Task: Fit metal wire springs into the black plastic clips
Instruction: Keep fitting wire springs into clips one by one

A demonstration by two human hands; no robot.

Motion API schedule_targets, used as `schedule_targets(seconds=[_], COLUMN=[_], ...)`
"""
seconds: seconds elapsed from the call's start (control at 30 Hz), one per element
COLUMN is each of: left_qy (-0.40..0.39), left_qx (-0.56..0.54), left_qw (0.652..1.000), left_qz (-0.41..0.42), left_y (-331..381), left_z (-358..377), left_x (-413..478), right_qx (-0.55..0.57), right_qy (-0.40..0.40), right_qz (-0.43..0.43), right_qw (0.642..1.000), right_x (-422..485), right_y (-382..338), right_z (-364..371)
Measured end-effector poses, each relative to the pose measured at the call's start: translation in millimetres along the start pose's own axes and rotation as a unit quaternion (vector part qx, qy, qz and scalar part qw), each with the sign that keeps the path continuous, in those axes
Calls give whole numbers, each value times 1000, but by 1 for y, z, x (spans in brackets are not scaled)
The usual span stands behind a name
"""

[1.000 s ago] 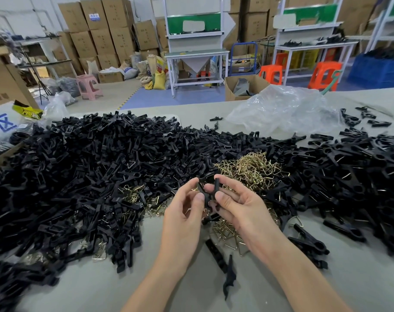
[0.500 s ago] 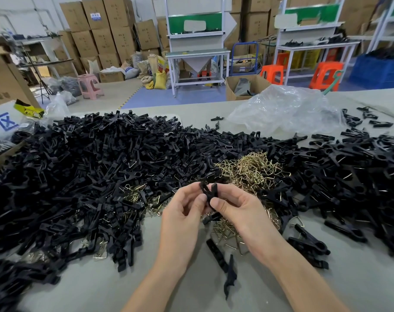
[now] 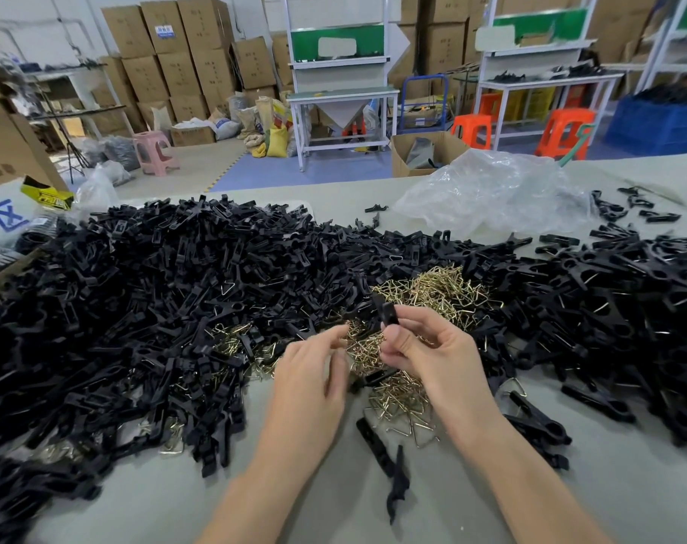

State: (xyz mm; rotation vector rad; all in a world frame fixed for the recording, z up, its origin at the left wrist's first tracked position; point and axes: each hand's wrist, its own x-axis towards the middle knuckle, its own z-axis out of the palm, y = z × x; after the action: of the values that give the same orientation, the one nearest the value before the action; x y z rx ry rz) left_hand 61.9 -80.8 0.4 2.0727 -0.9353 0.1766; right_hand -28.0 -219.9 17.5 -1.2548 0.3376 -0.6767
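The fingers [image 3: 400, 338] of the right hand [image 3: 440, 361] are pinched on 1 black clip [image 3: 389, 314], raised above the spring heap [image 3: 447, 286]. Bare table [image 3: 628, 496] is left along the near edge, hemmed by clip piles [image 3: 157, 300]. The left hand [image 3: 310, 374] is blurred; its grip cannot be told.

Matt black plastic clips [image 3: 145, 308]; shiny brass-toned wire springs [image 3: 443, 288] (thin metal); dull grey table [image 3: 628, 484]; crinkled clear plastic bag [image 3: 491, 190].

Factory floor: stacked cartons [image 3: 169, 60], workbenches [image 3: 341, 98], clip heaps [image 3: 157, 308].
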Motion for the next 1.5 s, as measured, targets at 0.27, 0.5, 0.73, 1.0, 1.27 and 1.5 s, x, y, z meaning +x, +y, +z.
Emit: schedule_targets(seconds=[0.27,0.5,0.73,1.0,1.27,1.5], left_qy=[-98,-99,-95,-33,12,75], left_qx=[199,152,126,1,123,-1], left_qw=[974,982,986,999,991,996], left_qz=[40,51,54,3,60,39], left_y=[-9,-8,-8,-6,-8,-4], left_z=[6,6,6,2,-9,-18], left_x=[5,5,5,6,7,8], right_qx=[38,-14,-19,-33,-142,-261], right_qy=[63,58,58,51,14,-19], right_qz=[-2,8,6,-2,-45,-55], right_qw=[997,998,998,998,989,964], right_x=[4,3,4,6,3,0], right_y=[-2,-2,0,3,4,14], right_z=[-4,-4,-5,-7,-6,-4])
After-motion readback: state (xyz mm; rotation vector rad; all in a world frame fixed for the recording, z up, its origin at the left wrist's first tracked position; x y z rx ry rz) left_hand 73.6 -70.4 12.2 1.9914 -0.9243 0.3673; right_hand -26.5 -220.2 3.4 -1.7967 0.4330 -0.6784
